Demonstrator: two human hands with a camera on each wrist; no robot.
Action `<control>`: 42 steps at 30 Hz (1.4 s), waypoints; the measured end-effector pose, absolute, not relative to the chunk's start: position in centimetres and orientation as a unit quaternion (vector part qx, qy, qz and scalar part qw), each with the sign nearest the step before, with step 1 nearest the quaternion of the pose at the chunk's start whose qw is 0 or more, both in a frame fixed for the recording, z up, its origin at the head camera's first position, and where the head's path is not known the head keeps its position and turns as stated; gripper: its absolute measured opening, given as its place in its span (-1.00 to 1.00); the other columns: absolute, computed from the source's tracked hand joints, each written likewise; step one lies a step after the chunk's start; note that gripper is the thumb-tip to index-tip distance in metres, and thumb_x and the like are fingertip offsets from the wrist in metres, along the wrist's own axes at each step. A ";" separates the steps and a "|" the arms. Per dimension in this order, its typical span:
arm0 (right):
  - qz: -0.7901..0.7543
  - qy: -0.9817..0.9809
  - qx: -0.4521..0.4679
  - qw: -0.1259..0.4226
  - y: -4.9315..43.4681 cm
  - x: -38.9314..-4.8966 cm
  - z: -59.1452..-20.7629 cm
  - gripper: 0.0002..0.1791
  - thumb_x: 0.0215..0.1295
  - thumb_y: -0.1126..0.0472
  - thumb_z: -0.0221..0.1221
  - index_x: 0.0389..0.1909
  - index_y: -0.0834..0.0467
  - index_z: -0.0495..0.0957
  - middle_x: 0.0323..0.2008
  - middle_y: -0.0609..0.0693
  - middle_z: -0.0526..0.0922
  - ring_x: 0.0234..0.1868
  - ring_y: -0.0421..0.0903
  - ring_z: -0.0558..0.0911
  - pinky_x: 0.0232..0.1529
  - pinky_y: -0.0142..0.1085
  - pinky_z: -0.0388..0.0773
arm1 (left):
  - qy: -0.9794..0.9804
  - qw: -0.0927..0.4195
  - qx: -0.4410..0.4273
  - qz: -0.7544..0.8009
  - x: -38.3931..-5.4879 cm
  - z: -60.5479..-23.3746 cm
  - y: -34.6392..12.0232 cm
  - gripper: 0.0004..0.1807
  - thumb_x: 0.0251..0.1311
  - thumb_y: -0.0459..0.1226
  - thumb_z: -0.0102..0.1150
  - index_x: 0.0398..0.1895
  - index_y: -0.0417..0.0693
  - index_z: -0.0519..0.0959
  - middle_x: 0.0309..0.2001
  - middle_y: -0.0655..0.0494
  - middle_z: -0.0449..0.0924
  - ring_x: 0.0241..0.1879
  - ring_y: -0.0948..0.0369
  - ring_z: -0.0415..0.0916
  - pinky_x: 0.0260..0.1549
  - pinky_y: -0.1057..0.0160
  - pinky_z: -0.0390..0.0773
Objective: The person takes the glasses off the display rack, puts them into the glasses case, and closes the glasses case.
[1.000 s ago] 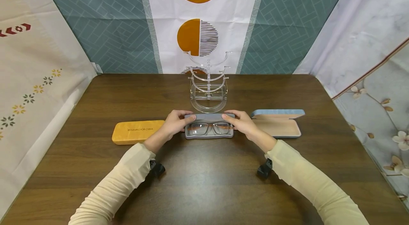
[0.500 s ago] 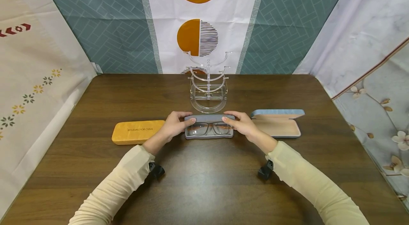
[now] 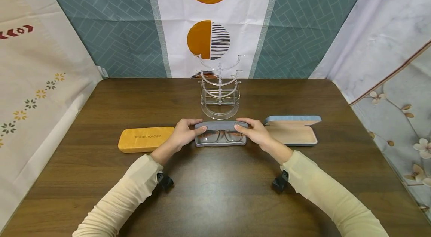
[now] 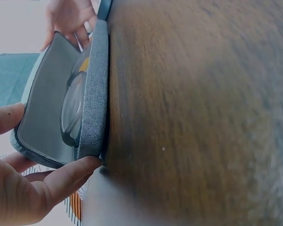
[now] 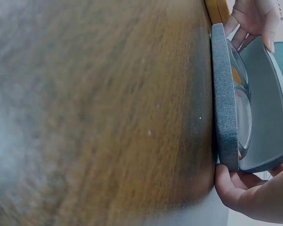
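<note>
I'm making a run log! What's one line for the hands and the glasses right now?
left hand: grips gray case, left end | right hand: grips right end | lid: partly open | glasses: inside

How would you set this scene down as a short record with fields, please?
left hand: grips the left end of the gray case
right hand: grips its right end
gray case: partly open, lid tilted up
glasses: inside the gray case
yellow case: closed, to the left
blue case: open, to the right
clear stand: behind the gray case
surface: brown table
</note>
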State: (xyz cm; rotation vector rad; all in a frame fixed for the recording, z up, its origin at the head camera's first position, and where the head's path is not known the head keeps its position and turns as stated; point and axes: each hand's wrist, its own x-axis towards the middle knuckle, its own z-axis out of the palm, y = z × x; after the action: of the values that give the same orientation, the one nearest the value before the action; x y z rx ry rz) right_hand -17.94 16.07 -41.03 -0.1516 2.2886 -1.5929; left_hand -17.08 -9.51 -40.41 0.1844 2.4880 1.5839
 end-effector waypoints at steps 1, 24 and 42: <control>-0.563 0.807 -0.053 0.172 16.1 -17.9 -41.0 -0.45 0.27 0.12 0.11 0.23 0.26 0.30 0.27 0.18 0.22 0.26 0.08 0.18 0.12 -0.06 0.26 | 0.838 0.094 0.061 0.535 -17.0 -40.4 -9.5 -0.52 0.13 -0.28 0.20 0.09 -0.37 0.43 -0.01 -0.22 0.50 -0.13 0.12 0.47 -0.19 0.25 0.50; -0.585 0.788 -0.059 0.181 16.5 -17.7 -41.3 -0.41 0.22 0.19 0.17 0.24 0.28 0.28 0.27 0.20 0.22 0.31 0.10 0.12 0.24 0.00 0.12 | 0.832 0.095 0.070 0.542 -16.7 -40.6 -9.5 -0.49 0.06 -0.36 0.24 0.10 -0.41 0.40 -0.02 -0.24 0.51 -0.08 0.10 0.47 -0.24 0.33 0.49; -0.595 0.779 -0.061 0.186 16.6 -17.5 -41.7 -0.38 0.13 0.24 0.25 0.22 0.26 0.30 0.25 0.18 0.25 0.28 0.09 0.17 0.21 -0.03 0.18 | 0.829 0.102 0.063 0.547 -16.4 -40.9 -9.6 -0.47 0.00 -0.41 0.28 0.10 -0.37 0.42 0.04 -0.25 0.46 0.02 0.01 0.42 -0.06 0.17 0.47</control>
State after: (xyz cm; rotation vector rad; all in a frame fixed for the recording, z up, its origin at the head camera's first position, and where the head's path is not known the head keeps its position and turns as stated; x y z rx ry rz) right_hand -17.53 16.60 -41.69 -0.1726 2.1950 -1.6767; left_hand -16.42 -9.59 -40.90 0.1860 2.4461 1.6145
